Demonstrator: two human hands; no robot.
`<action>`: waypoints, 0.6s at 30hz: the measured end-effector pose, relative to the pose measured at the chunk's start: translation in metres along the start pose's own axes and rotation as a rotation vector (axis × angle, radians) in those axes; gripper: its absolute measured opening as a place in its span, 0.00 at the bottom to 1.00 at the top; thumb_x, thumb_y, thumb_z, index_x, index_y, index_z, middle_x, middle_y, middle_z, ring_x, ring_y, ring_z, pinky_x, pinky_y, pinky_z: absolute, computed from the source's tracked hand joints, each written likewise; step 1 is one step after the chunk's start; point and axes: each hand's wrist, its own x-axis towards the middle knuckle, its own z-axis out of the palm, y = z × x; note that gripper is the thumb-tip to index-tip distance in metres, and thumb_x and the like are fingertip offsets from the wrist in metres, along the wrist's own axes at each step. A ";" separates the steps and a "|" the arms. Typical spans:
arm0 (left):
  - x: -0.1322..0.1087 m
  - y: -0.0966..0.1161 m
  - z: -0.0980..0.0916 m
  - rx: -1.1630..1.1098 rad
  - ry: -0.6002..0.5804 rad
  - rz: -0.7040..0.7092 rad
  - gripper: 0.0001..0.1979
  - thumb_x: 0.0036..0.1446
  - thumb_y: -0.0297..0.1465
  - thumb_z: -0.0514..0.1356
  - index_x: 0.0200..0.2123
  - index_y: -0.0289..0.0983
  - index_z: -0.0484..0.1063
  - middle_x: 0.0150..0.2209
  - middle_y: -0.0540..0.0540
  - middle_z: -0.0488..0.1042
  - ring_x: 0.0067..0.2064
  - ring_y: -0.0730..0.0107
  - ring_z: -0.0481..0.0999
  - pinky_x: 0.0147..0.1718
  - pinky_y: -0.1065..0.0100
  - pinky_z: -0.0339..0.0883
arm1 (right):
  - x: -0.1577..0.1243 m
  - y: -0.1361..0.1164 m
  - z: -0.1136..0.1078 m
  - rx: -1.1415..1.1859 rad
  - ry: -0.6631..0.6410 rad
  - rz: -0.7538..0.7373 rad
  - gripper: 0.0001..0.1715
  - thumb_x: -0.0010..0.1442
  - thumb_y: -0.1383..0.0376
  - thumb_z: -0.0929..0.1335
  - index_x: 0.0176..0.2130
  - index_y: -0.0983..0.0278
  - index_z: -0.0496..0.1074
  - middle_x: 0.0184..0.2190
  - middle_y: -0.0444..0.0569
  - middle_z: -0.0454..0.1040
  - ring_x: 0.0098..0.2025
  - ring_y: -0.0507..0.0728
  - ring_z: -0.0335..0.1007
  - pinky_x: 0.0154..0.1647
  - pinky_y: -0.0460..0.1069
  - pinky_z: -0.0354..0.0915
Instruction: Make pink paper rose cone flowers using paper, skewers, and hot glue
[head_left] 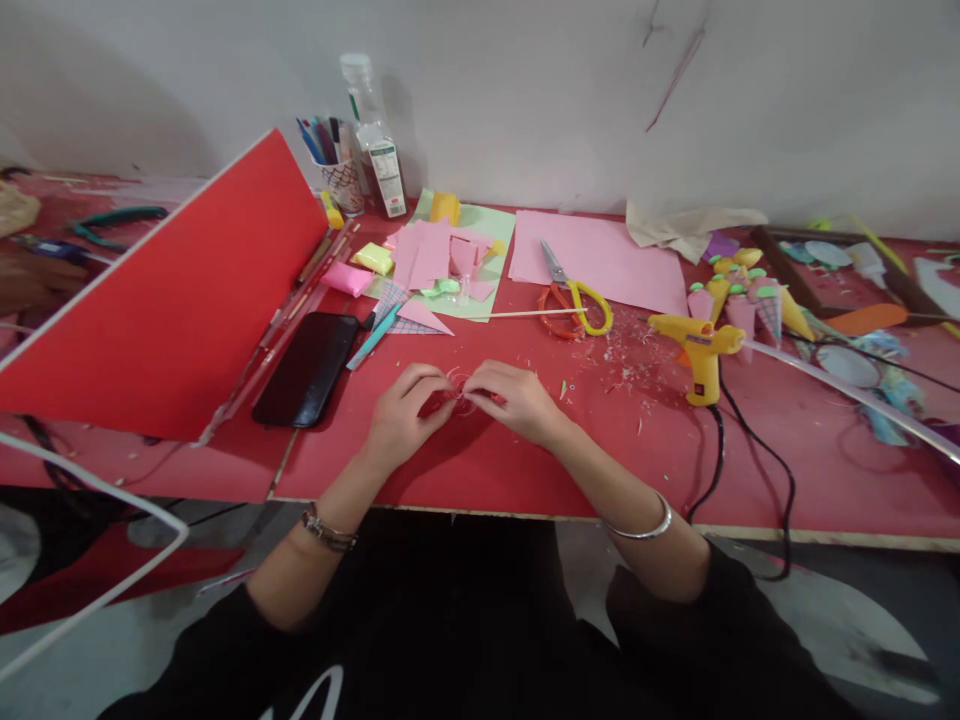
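Above the red table, my left hand [409,415] and my right hand [517,400] meet with their fingertips close together. Both are closed in a pinch on thin pinkish strands [461,391], which look like thread or fine shreds; the fingers hide most of them. A pink paper cone [427,317] and a blue-handled cutter [375,335] lie just beyond my left hand. Past my right hand are scissors [592,306] with one yellow and one red handle, with a thin wooden stick [517,314] lying by them.
A black phone [307,370] and an upright red board [187,290] stand to the left. Pink sheets [607,250], a bottle [382,160] and a pen cup [343,185] are at the back. A yellow glue gun [701,355], small cones [742,300] and scraps lie right. Another person's hand [34,280] shows far left.
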 end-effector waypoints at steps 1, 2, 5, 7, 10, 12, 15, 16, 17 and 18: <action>0.000 0.000 0.000 0.009 0.013 0.006 0.01 0.55 0.29 0.54 0.32 0.38 0.64 0.33 0.48 0.67 0.36 0.72 0.69 0.36 0.69 0.67 | 0.000 0.000 0.000 -0.019 0.004 -0.015 0.10 0.58 0.67 0.59 0.30 0.63 0.68 0.29 0.47 0.71 0.32 0.50 0.66 0.31 0.44 0.61; 0.000 0.000 0.000 0.019 0.029 0.008 0.02 0.54 0.30 0.55 0.32 0.38 0.64 0.34 0.48 0.67 0.38 0.71 0.69 0.37 0.68 0.66 | 0.000 0.000 0.001 -0.042 0.009 -0.025 0.11 0.59 0.67 0.59 0.30 0.63 0.68 0.29 0.47 0.71 0.32 0.50 0.66 0.31 0.44 0.61; -0.001 -0.001 0.000 0.038 0.061 -0.003 0.12 0.51 0.35 0.58 0.38 0.37 0.63 0.39 0.44 0.66 0.44 0.65 0.68 0.43 0.63 0.65 | -0.001 -0.001 0.002 -0.126 0.035 -0.029 0.12 0.58 0.67 0.58 0.30 0.63 0.68 0.27 0.47 0.71 0.29 0.50 0.65 0.29 0.44 0.60; -0.001 -0.002 0.001 0.028 0.024 -0.036 0.22 0.48 0.39 0.59 0.45 0.36 0.59 0.44 0.40 0.65 0.48 0.61 0.66 0.46 0.59 0.63 | -0.001 -0.001 0.003 -0.174 0.056 -0.037 0.13 0.58 0.67 0.58 0.29 0.63 0.68 0.26 0.47 0.71 0.27 0.50 0.64 0.27 0.44 0.60; 0.000 -0.004 0.003 -0.001 -0.098 -0.111 0.33 0.45 0.44 0.60 0.51 0.35 0.54 0.50 0.37 0.63 0.52 0.58 0.63 0.48 0.57 0.62 | -0.001 -0.002 0.004 -0.186 0.071 -0.057 0.14 0.58 0.67 0.58 0.29 0.63 0.69 0.25 0.47 0.71 0.27 0.50 0.65 0.27 0.44 0.60; 0.000 -0.005 0.005 -0.008 -0.179 -0.169 0.36 0.44 0.45 0.61 0.53 0.36 0.53 0.51 0.37 0.63 0.52 0.56 0.64 0.47 0.56 0.62 | -0.001 -0.003 0.005 -0.156 0.060 -0.054 0.13 0.58 0.67 0.58 0.29 0.63 0.69 0.26 0.47 0.71 0.28 0.50 0.65 0.27 0.43 0.60; 0.001 -0.004 0.006 -0.018 -0.270 -0.215 0.36 0.43 0.45 0.62 0.52 0.37 0.55 0.51 0.38 0.65 0.51 0.56 0.66 0.47 0.56 0.62 | -0.001 -0.004 0.006 -0.094 0.044 -0.042 0.11 0.57 0.66 0.59 0.29 0.62 0.69 0.27 0.47 0.71 0.29 0.49 0.65 0.28 0.43 0.60; 0.001 -0.004 0.006 -0.031 -0.286 -0.216 0.36 0.43 0.44 0.62 0.52 0.36 0.55 0.51 0.38 0.65 0.51 0.56 0.66 0.47 0.56 0.62 | -0.001 -0.004 0.006 -0.074 0.044 -0.037 0.11 0.57 0.66 0.60 0.29 0.63 0.69 0.27 0.46 0.71 0.28 0.49 0.65 0.28 0.43 0.60; 0.001 -0.004 0.006 -0.049 -0.295 -0.214 0.36 0.43 0.44 0.62 0.53 0.36 0.54 0.50 0.38 0.66 0.51 0.56 0.67 0.47 0.56 0.63 | -0.001 -0.005 0.005 -0.054 0.049 -0.024 0.10 0.57 0.66 0.60 0.28 0.63 0.68 0.27 0.46 0.71 0.28 0.49 0.64 0.27 0.43 0.60; 0.001 -0.003 0.006 -0.075 -0.300 -0.213 0.37 0.43 0.44 0.62 0.54 0.37 0.53 0.49 0.38 0.66 0.50 0.56 0.67 0.46 0.56 0.63 | 0.000 -0.006 0.005 -0.030 0.057 -0.001 0.09 0.56 0.66 0.60 0.28 0.63 0.68 0.26 0.46 0.70 0.27 0.49 0.64 0.27 0.44 0.60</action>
